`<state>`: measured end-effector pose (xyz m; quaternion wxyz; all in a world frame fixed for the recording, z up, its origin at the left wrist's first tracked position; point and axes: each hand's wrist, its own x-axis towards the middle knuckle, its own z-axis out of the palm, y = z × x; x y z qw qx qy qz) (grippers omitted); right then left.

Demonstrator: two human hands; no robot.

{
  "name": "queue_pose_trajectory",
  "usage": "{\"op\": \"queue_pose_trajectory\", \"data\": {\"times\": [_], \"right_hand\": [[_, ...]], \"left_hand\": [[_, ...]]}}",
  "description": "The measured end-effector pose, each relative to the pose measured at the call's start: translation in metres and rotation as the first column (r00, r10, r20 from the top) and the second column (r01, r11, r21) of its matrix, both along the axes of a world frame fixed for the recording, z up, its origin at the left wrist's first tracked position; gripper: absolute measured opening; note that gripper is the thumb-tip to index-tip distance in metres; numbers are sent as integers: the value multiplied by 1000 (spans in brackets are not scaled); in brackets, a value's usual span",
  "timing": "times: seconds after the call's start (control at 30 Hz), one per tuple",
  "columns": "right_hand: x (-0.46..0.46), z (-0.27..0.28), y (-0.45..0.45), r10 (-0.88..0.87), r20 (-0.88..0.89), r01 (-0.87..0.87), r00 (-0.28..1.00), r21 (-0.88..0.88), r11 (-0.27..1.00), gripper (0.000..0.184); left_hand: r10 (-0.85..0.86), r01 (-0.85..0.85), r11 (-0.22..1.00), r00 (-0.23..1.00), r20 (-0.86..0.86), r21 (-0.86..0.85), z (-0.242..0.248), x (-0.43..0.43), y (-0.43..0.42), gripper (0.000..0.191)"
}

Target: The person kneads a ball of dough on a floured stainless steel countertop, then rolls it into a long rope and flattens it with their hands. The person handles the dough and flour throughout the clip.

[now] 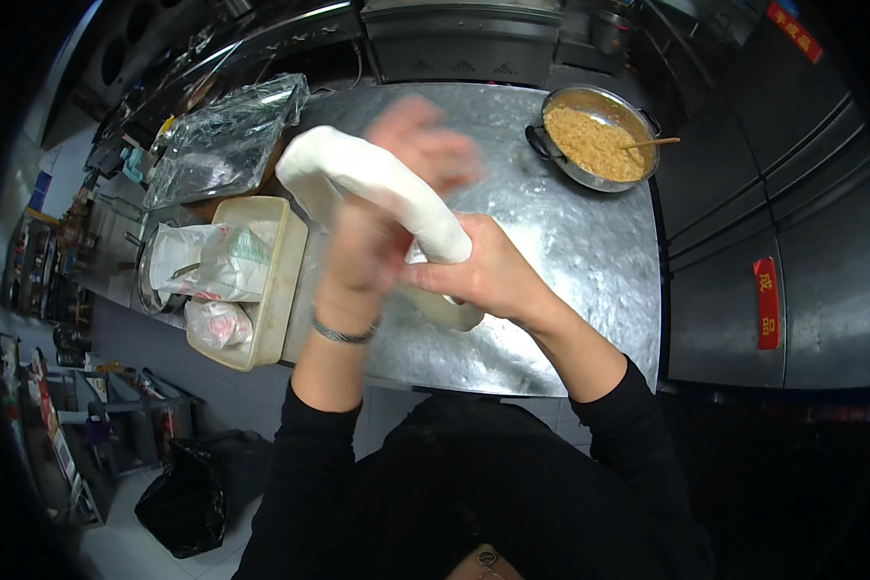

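A thick white rope of dough point(391, 181) arches above the steel worktop point(551, 290). Its near end is gripped by my right hand point(471, 268), thumb and fingers wrapped around it. My left hand point(366, 243), with a braided bracelet at the wrist, is motion-blurred and lies against the inner side of the arch; its grip cannot be made out. Blurred reddish fingers show just beyond the dough, and whose they are is unclear. Part of a pale, rounded thing shows below my hands, mostly hidden.
A two-handled steel pan point(547, 145) of yellowish crumbly filling, with a wooden stick, stands at the back right. On the left are a cream plastic tub point(293, 268) with plastic bags point(235, 261) and a film-covered tray point(214, 145). Steel cabinets point(725, 312) border the right side.
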<state>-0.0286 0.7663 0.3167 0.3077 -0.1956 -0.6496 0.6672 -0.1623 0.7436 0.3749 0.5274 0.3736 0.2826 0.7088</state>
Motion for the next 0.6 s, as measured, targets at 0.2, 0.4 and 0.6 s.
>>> {"op": "queue_pose_trajectory", "data": {"times": [0.2, 0.4, 0.6], "right_hand": [[-16, -19, -23, -111, 243, 115, 964, -4, 993, 27], [-7, -5, -4, -30, 234, 38, 972, -31, 999, 25], [-11, -28, -20, -78, 254, 69, 964, 45, 997, 29]], "left_hand": [[-125, 139, 985, 983, 133, -103, -18, -16, -7, 19], [-52, 48, 991, 998, 22, 127, -16, -14, -7, 61], [-84, 85, 996, 996, 19, -37, -18, -13, -11, 14]]}}
